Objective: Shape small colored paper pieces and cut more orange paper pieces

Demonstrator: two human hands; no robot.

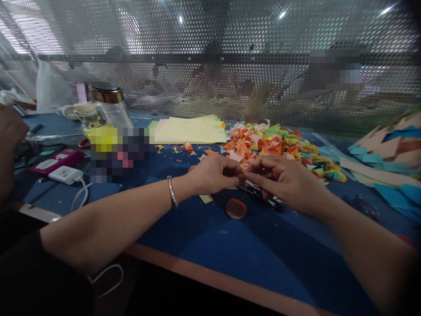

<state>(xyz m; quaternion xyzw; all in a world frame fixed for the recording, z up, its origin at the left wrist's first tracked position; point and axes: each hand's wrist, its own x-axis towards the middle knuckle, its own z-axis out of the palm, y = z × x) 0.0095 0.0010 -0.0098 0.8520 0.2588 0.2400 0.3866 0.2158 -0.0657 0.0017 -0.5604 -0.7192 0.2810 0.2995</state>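
Note:
My left hand [215,174], with a silver bangle on its wrist, is closed in a pinch above the blue table [210,245]. Its fingertips meet those of my right hand [286,177], also pinched. Whatever they hold between them is too small or hidden to make out. Beneath my right hand lies a dark, shiny object [278,205], mostly covered by the fingers. A round brown piece [236,209] rests just in front of the hands, and a pale paper scrap [206,199] lies below my left hand. Right behind my fingers spreads a heap of cut and curled coloured paper [263,140].
A stack of pale yellow sheets [190,129] stands behind my left hand. Folded blue and peach paper [391,149] fills the right side. At left are a lidded jar [113,107], a magenta box [56,161], a white charger [66,174] and another person's hand [13,127]. A perforated metal screen [204,39] closes the back.

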